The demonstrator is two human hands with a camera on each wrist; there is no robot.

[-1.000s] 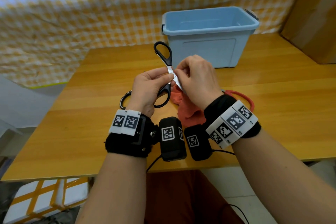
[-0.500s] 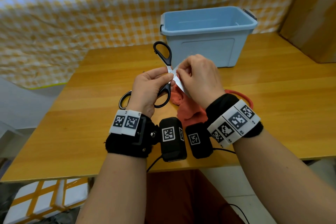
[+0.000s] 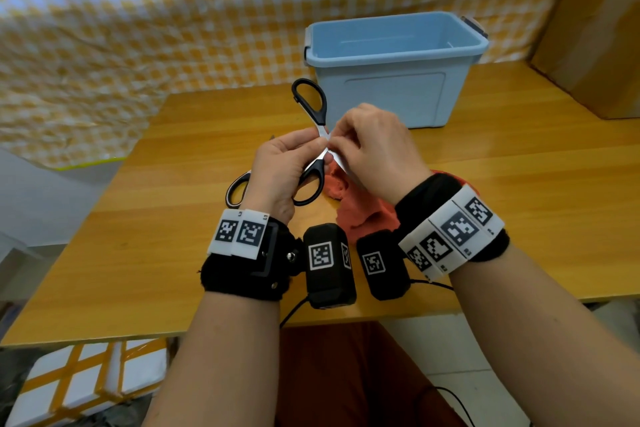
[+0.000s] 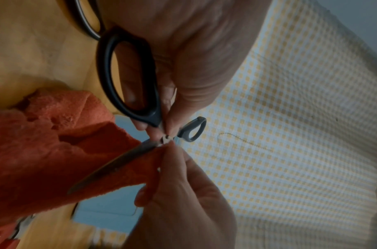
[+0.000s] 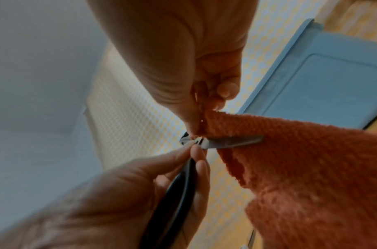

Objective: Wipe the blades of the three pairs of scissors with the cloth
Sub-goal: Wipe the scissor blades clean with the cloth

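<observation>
So right now my left hand [image 3: 280, 170] has the black scissors [image 3: 313, 107] pinched right by the pivot, thumb and fingertips curled around the spot where the handles meet the blades. They're held up off the tabletop [image 3: 138, 218], just in front of the blue bin [image 3: 394, 80], splayed open: one handle loop points up toward the bin, the other hangs down under my palm.

My right hand [image 3: 374, 156] is closed on the orange cloth [image 3: 360, 215], thumb and fingers pinching a fold of it around one blade close to the pivot. From the left wrist view the bare blade [image 4: 115, 163] runs out along the cloth, tip pointing away from the bin, and the cloth drapes down from my fingers onto the tabletop.

A second pair with black-and-white handles [image 3: 237, 189] lies flat on the tabletop, further from the bin than my left hand and mostly hidden under it. An orange handle loop [image 3: 450, 174] pokes out behind my right wrist, touching the cloth; I can't tell much more about it.
</observation>
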